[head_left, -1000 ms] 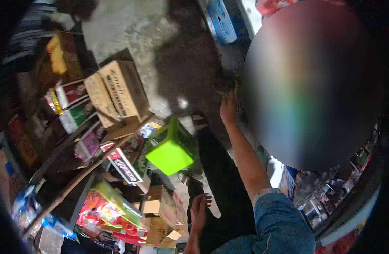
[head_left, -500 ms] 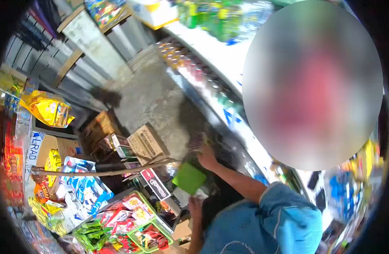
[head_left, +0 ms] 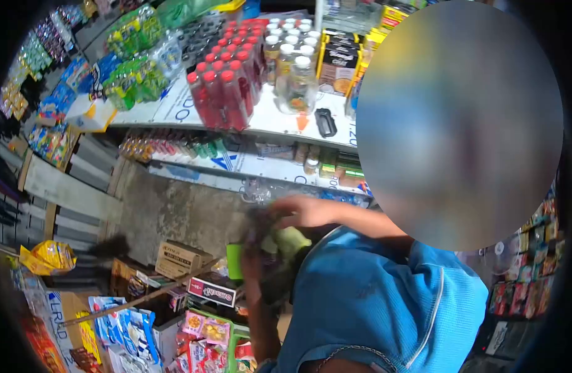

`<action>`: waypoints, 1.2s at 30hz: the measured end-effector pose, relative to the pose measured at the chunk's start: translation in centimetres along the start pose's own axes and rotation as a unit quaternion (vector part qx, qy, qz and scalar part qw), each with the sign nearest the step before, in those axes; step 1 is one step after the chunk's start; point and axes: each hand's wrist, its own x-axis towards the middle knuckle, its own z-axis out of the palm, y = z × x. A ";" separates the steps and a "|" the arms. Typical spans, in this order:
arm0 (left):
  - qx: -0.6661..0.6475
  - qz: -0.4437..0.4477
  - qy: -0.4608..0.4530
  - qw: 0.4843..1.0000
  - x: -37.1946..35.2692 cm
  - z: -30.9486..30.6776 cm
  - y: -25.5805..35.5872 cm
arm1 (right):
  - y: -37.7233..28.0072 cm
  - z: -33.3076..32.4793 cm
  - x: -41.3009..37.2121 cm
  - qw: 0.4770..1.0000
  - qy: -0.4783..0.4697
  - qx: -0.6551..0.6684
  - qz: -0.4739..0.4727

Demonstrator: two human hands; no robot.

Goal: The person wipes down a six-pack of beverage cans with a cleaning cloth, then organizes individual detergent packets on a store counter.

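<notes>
The bundle, a dark purplish mass with a pale green part, is between the two hands in front of the blue shirt, above the floor and beside a piece of green plastic. It looks light and soft (blur hides its material, so that is a judgement), the sort of thing that sags and shifts rather than breaks. If it is thin film, it may slip; gathering a fold from both sides with the whole hand seems surer than pinching one edge.

The right hand reaches over the top of the bundle, its fingers partly bent; whether they grip or only touch, I cannot tell. The left hand is at the bundle's near side, too smeared to show how far its fingers are spread or what they hold.

Half a second ago, the right arm was stretched down past the green plastic and the left hand was well apart from it, lower down; now both hands meet at the bundle. The view has swung too: the tabletop with its red bottles is now in sight, and the left arm partly covers the green plastic.
</notes>
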 end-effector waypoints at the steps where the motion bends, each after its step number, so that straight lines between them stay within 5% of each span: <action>1: 0.081 0.091 0.004 0.993 0.3 1.7 -2.1 | -0.1 -1.3 -1.6 0.999 -0.017 0.001 0.047; 2: 0.003 0.028 -0.004 1.000 -1.0 3.5 3.9 | -0.3 -2.6 -3.5 0.997 -0.008 -0.021 0.077; 4: -0.062 0.036 -0.080 0.994 -2.1 5.5 10.2 | -0.4 -4.5 -8.1 0.991 0.033 0.016 0.129; 11: -0.153 0.040 -0.304 0.939 -3.4 14.2 16.4 | -5.0 -6.4 -22.2 0.962 0.206 0.037 0.174; 19: -0.145 0.116 -0.326 0.927 -8.4 23.0 20.9 | -0.5 -6.9 -34.5 0.940 0.309 0.118 0.081; 21: -0.150 0.107 -0.330 0.926 -10.6 24.7 21.9 | 0.0 -6.9 -36.9 0.919 0.370 0.119 0.073; 23: -0.126 0.008 -0.327 0.936 -11.9 26.3 21.0 | -0.9 -7.1 -39.4 0.900 0.418 0.105 0.067; 25: -0.117 0.042 -0.326 0.937 -12.9 27.4 20.4 | 0.0 -7.8 -41.6 0.877 0.460 0.134 0.027; 27: -0.102 0.001 -0.319 0.942 -13.3 27.2 21.7 | -0.2 -8.8 -42.7 0.877 0.466 0.114 0.026; 28: -0.125 0.053 -0.312 0.940 -12.5 27.6 18.9 | -0.8 -9.1 -43.1 0.868 0.476 0.136 0.029; 31: -0.150 -0.001 -0.225 0.963 -14.1 26.5 25.0 | -2.5 -9.3 -42.9 0.858 0.487 0.161 0.035; 36: -0.221 -0.014 -0.171 0.960 -12.3 24.1 21.6 | -3.8 -10.7 -41.1 0.819 0.562 0.109 -0.017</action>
